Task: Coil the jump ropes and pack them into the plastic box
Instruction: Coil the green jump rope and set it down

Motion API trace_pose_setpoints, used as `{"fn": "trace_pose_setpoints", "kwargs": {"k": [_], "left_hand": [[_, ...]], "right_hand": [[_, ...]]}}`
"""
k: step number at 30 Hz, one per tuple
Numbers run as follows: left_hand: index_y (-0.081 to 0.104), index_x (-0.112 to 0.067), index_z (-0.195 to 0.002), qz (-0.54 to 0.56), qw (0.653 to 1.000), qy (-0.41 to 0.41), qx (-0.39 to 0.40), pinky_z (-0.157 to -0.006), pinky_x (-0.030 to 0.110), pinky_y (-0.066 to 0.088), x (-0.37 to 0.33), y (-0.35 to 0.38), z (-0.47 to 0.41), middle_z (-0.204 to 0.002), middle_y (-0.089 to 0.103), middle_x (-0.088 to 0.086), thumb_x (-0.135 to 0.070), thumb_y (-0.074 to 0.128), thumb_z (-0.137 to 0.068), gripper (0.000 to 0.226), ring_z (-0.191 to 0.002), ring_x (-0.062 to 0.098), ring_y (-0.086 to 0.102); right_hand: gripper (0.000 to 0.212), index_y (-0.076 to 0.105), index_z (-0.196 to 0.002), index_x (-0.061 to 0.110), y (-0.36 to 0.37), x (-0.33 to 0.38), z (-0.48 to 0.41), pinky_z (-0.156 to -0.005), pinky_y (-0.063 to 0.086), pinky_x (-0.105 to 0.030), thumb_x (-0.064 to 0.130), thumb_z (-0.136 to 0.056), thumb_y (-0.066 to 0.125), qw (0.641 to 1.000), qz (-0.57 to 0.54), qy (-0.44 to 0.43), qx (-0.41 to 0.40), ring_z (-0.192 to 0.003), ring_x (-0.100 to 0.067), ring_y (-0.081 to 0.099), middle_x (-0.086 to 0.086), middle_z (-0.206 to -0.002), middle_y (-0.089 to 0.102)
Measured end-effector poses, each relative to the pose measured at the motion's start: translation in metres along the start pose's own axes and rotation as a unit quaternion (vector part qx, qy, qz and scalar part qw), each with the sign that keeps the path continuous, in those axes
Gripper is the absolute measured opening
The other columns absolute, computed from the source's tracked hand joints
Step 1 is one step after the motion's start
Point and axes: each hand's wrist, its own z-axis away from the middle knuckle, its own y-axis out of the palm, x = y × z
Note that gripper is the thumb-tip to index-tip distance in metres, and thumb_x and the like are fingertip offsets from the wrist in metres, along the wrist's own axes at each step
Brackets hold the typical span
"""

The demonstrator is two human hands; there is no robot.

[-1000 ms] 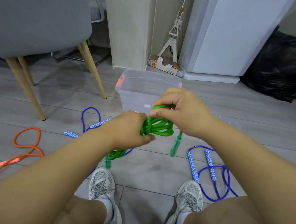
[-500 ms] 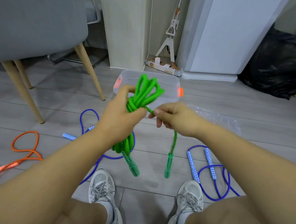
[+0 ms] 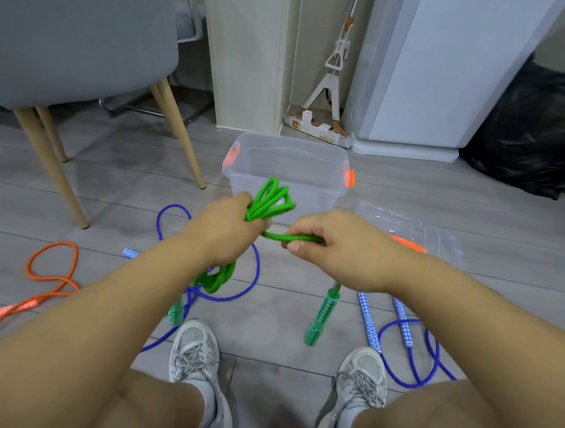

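At frame centre the soft, light green rope (image 3: 270,201) was gripped bundled by the left hand (image 3: 223,230), its tail apparently pinched by the right hand (image 3: 330,245).

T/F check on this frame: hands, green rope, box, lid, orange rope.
1. The left hand holds the bundled loops of the green rope. True.
2. The green rope lies inside the plastic box. False: both hands hold it in front of the box.
3. The right hand holds a strand of the green rope. True.
4. The lid is on the plastic box. False: the box is open and the lid lies on the floor to its right.
5. The orange rope is coiled in the plastic box. False: it lies loose on the floor, far left.
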Motion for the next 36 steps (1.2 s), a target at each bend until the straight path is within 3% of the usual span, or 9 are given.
{"fn": "trace_pose_setpoints", "kwargs": {"k": [5, 8, 10, 13, 17, 21, 26, 30, 36], "left_hand": [[0.053, -0.009, -0.088, 0.008, 0.989, 0.094, 0.117, -0.076, 0.045, 0.045, -0.006, -0.003, 0.009, -0.085, 0.057, 0.012, -0.052, 0.043, -0.062, 0.051, -0.085, 0.031, 0.054], [0.056, -0.023, -0.096, -0.023, 0.981, 0.132, 0.139, -0.077, 0.034, 0.049, -0.010, 0.001, 0.014, -0.086, 0.061, -0.003, -0.069, 0.058, -0.061, 0.058, -0.083, 0.014, 0.058], [0.052, -0.035, -0.078, -0.019, 0.978, 0.153, 0.138, -0.061, 0.013, 0.040, -0.014, 0.002, 0.018, -0.067, 0.056, -0.014, -0.059, 0.070, -0.069, 0.031, -0.067, -0.004, 0.054], [0.043, -0.025, -0.065, -0.013, 0.972, 0.202, 0.123, -0.053, 0.023, 0.032, -0.020, 0.008, 0.023, -0.056, 0.048, -0.007, -0.039, 0.066, -0.076, 0.029, -0.055, 0.005, 0.046], [0.045, -0.013, -0.067, 0.145, 0.971, 0.182, 0.057, -0.049, 0.023, 0.034, -0.023, 0.008, 0.023, -0.050, 0.041, -0.007, -0.031, 0.057, -0.065, 0.022, -0.047, 0.008, 0.034], [0.047, -0.024, -0.085, 0.353, 0.931, 0.096, -0.018, -0.043, 0.028, 0.031, -0.024, 0.005, 0.016, -0.053, 0.046, -0.002, -0.018, 0.067, -0.079, 0.021, -0.039, 0.015, 0.036], [0.054, -0.033, -0.079, 0.302, 0.944, 0.086, -0.097, -0.049, 0.038, 0.040, -0.016, 0.005, 0.011, -0.060, 0.052, -0.002, -0.026, 0.060, -0.087, 0.013, -0.047, 0.018, 0.042], [0.053, -0.015, -0.082, 0.238, 0.965, 0.022, -0.108, -0.064, 0.050, 0.049, -0.015, 0.003, 0.005, -0.066, 0.053, 0.007, -0.031, 0.055, -0.088, 0.018, -0.059, 0.022, 0.046], [0.051, -0.016, -0.097, 0.096, 0.994, -0.006, -0.055, -0.066, 0.035, 0.042, -0.013, 0.004, 0.007, -0.084, 0.062, 0.010, -0.042, 0.050, -0.091, 0.027, -0.082, 0.029, 0.058]], "right_hand": [[0.015, 0.069, -0.092, 0.016, -0.012, -0.003, -0.007, -0.059, 0.036, -0.012, 0.025, -0.089, 0.058, 0.995, -0.016, -0.049, -0.088, -0.063, 0.001, 0.049, 0.007, -0.069, 0.057], [0.012, 0.072, -0.086, 0.018, -0.016, -0.004, -0.015, -0.070, 0.039, -0.019, 0.027, -0.085, 0.064, 0.991, -0.024, -0.065, -0.111, -0.074, -0.008, 0.053, -0.003, -0.085, 0.063], [0.005, 0.073, -0.077, 0.023, -0.020, -0.005, -0.020, -0.070, 0.042, -0.022, 0.027, -0.078, 0.072, 0.988, -0.065, -0.066, -0.126, -0.073, -0.010, 0.055, -0.003, -0.083, 0.065], [0.008, 0.072, -0.068, 0.025, -0.024, -0.015, -0.027, -0.063, 0.042, -0.025, 0.028, -0.069, 0.079, 0.981, -0.132, -0.036, -0.134, -0.064, -0.010, 0.054, -0.004, -0.073, 0.068], [0.019, 0.069, -0.057, 0.028, -0.020, -0.031, -0.032, -0.062, 0.044, -0.025, 0.017, -0.071, 0.072, 0.975, -0.198, -0.014, -0.105, -0.061, -0.009, 0.053, -0.009, -0.063, 0.064], [0.037, 0.060, -0.059, 0.029, -0.008, -0.034, -0.027, -0.052, 0.041, -0.016, 0.015, -0.093, 0.053, 0.975, -0.205, 0.012, -0.084, -0.047, -0.003, 0.044, 0.002, -0.058, 0.055], [0.023, 0.065, -0.094, 0.019, 0.001, -0.019, -0.019, -0.060, 0.037, -0.015, 0.020, -0.098, 0.043, 0.988, -0.143, 0.026, -0.042, -0.059, 0.000, 0.046, 0.010, -0.063, 0.046], [0.024, 0.063, -0.086, 0.019, 0.003, -0.001, -0.014, -0.054, 0.034, -0.007, 0.020, -0.098, 0.042, 0.997, -0.078, 0.015, -0.024, -0.053, 0.007, 0.045, 0.010, -0.061, 0.041], [0.022, 0.065, -0.098, 0.012, 0.009, -0.001, -0.010, -0.054, 0.034, -0.015, 0.024, -0.096, 0.046, 0.998, -0.057, 0.029, 0.009, -0.059, -0.008, 0.044, 0.002, -0.067, 0.049]]}}
